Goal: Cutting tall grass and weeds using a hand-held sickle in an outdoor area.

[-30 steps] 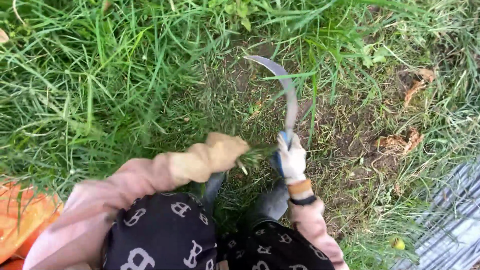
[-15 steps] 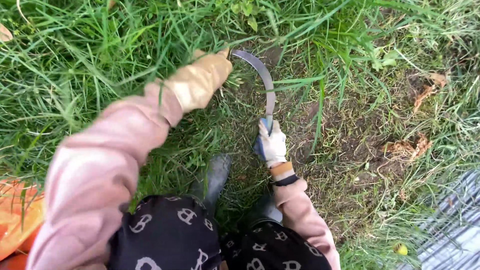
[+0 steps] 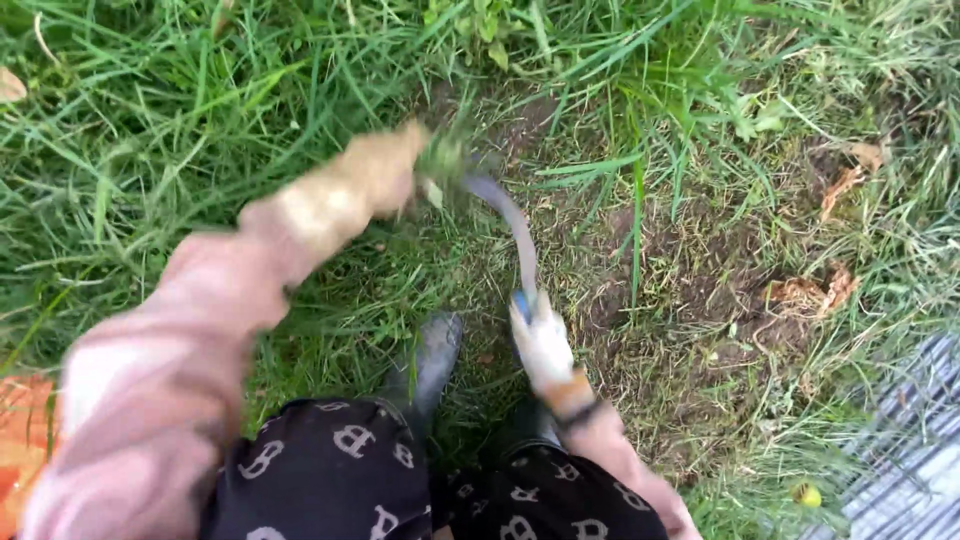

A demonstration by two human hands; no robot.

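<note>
The left hand (image 3: 365, 180), in a tan glove and blurred, is closed around a tuft of grass (image 3: 445, 155), gripping it just above the ground at the edge of the tall grass (image 3: 150, 120) that fills the upper left. The right hand (image 3: 542, 340), in a white glove, is closed on the handle of a sickle (image 3: 510, 225); the curved grey blade runs up from that hand and its tip meets the base of the held tuft. To the right of the blade lies a patch of bare soil (image 3: 700, 290) with short stubble, the most open ground in view, with a few brown dead leaves (image 3: 815, 290) on its far side. A single long green blade of grass stands upright in this patch. Two dark boots (image 3: 430, 355) stand close below the sickle, the left one just beside the handle, so there is little room between the feet and the blade. At the lower right corner a grey wire fence (image 3: 900, 450) closes the space, with a small yellow fruit (image 3: 806, 494) lying just beside it. An orange thing (image 3: 25, 440) shows at the lower left edge; what it is cannot be told.
</note>
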